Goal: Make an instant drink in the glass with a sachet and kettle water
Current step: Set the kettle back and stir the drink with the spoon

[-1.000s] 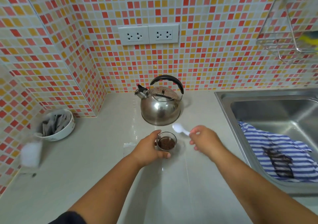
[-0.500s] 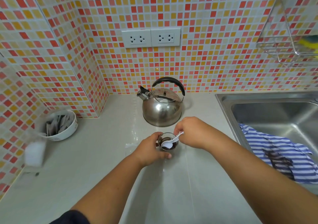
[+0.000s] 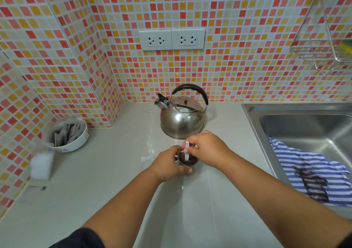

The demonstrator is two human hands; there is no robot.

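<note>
The left hand wraps its fingers around the side of the glass, steadying it on the worktop near the middle, between the front edge and the kettle. The right hand pinches the handle of a white spoon; the spoon stands nearly upright with its bowl down in the dark drink. The step in hand appears to be stirring: powder and water look already combined. The next move calls for small circular strokes, with the left hand keeping the glass planted so that it does not tip or spill. Just behind the glass stands the kettle, set down and untouched. At the left edge, a bowl holds further sachets.
</note>
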